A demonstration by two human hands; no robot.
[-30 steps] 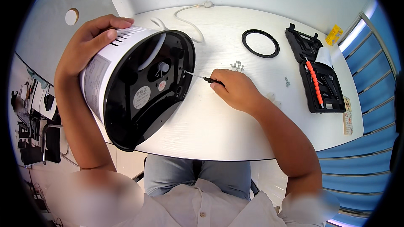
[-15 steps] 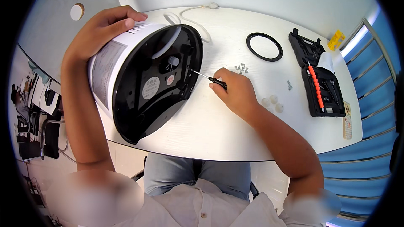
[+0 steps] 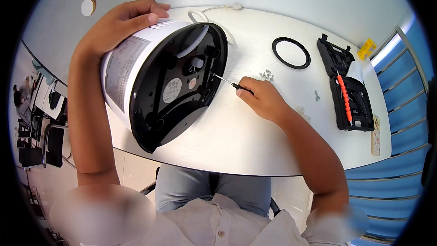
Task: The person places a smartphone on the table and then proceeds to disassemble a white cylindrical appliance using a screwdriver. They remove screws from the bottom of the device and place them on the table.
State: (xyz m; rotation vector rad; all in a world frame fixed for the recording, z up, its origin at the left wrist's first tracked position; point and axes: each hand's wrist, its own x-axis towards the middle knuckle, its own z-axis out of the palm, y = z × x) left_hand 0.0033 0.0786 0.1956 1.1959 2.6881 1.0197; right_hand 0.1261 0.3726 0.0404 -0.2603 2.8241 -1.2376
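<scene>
A white household appliance (image 3: 146, 34) with a glossy black base (image 3: 180, 109) lies tilted on its side on the white table, base facing right and toward me. My left hand (image 3: 132, 20) is closed over its upper side, by the vent slots, steadying it. In my right hand (image 3: 263, 98) is a small screwdriver (image 3: 235, 84) with a black handle and thin metal shaft, pinched between thumb and fingers. Its tip meets the base near the right rim; whether it sits in a screw is too small to tell. Round stickers (image 3: 172, 90) mark the base.
Several loose screws (image 3: 266, 74) lie beyond my right hand, with a smaller group (image 3: 317, 95) further right. A black ring (image 3: 291, 53) rests behind them. An open black tool case (image 3: 349, 102) holds an orange flexible shaft (image 3: 343, 93). A white cable (image 3: 214, 8) runs behind the appliance.
The appliance appears slightly further right in view, as does the whole table. My right hand's fingers now cover more of the screwdriver handle; its tip stays at the base.
</scene>
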